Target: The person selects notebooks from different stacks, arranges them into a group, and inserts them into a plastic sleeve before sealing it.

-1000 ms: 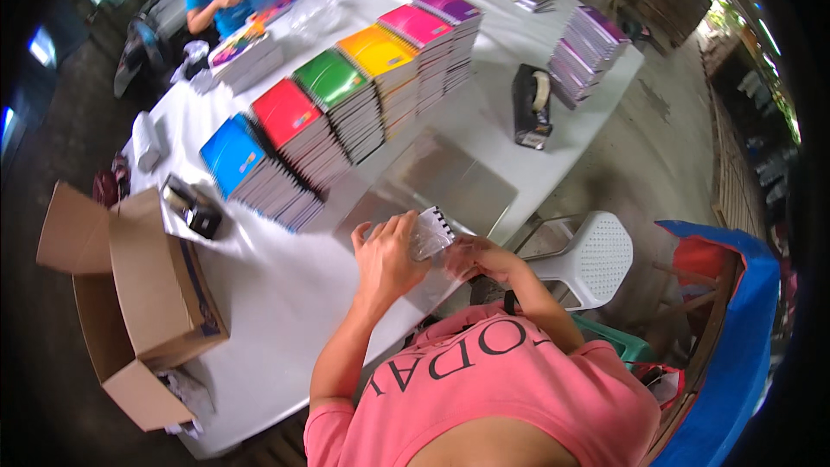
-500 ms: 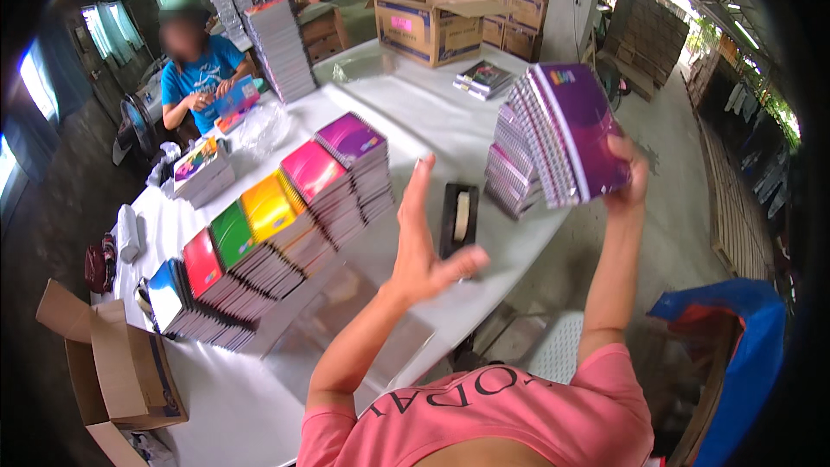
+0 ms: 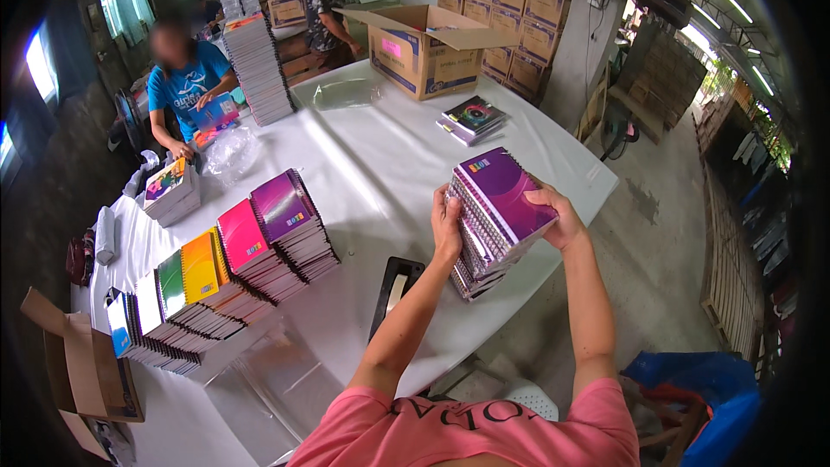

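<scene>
A stack of purple spiral notebooks stands near the right edge of the white table, with its top part slightly skewed over the lower ones. My left hand presses against the stack's spiral side, fingers closed on it. At the opposite side, my right hand grips the upper notebooks by their corner, thumb on the top cover. Left of the stack lies a black holder with a pale strip, partly behind my left forearm. Further left, a row of notebook stacks runs through blue, green, yellow, pink and purple covers.
An open carton and a few dark-covered notebooks sit at the table's far side. A person in a blue shirt handles a notebook beside a tall stack. Another open carton is at the lower left. Clear plastic sheets lie nearby.
My right hand has lowered the raised purple notebooks onto the stack. My left hand, open in the air before, has moved right and taken hold of the stack's spiral side.
</scene>
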A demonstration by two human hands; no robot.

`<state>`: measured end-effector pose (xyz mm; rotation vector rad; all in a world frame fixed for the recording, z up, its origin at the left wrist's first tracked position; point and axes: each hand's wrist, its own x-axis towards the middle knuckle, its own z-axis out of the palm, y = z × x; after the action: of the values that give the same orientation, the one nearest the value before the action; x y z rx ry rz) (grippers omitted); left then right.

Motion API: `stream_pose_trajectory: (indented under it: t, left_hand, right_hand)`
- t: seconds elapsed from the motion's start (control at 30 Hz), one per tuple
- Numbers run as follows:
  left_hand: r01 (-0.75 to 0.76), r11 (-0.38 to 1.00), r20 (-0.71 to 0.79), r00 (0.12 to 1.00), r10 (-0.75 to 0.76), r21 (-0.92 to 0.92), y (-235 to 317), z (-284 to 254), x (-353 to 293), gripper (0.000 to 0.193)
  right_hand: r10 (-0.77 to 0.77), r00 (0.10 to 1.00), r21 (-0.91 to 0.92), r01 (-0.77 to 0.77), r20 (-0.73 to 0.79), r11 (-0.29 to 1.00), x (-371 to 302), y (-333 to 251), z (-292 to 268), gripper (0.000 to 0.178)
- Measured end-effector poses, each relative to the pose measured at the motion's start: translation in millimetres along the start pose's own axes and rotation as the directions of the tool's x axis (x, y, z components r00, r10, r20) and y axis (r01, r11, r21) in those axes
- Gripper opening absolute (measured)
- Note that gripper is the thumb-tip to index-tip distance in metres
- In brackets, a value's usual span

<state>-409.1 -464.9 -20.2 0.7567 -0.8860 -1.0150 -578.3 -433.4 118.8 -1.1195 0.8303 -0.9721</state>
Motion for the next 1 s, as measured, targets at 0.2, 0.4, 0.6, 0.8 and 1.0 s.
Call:
stream_pose_trajectory:
  t: [0.2,0.4,0.6,0.8,1.0]
  left_hand:
    - [-0.034,0.989,-0.076,0.996,0.046,0.146,-2.4,3.5,-2.6,0.069]
    - [-0.067,0.975,-0.068,0.994,0.083,0.210,-23.6,-18.1,-3.2,0.073]
    - [-0.047,0.999,-0.041,0.998,0.048,0.015,-41.6,-18.5,-19.7,0.073]
    - [-0.148,0.987,0.005,0.989,0.148,0.068,-6.2,0.3,-16.7,0.090]
    - [-0.183,0.983,0.019,0.983,0.183,0.008,-4.4,4.9,-14.0,0.089]
  right_hand:
    - [-0.016,0.999,0.080,0.012,0.048,0.997,-1.3,19.3,-25.6,0.067]
    - [-0.162,0.922,0.298,0.274,-0.350,0.914,-17.2,104.4,-65.3,0.076]
    - [-0.364,0.645,0.064,0.540,-0.672,0.839,-3.1,200.4,-21.6,0.076]
    - [-0.323,0.500,0.061,0.609,-0.804,0.791,14.2,191.7,10.2,0.070]
    - [-0.358,0.492,-0.007,0.581,-0.793,0.814,9.7,171.5,24.0,0.071]
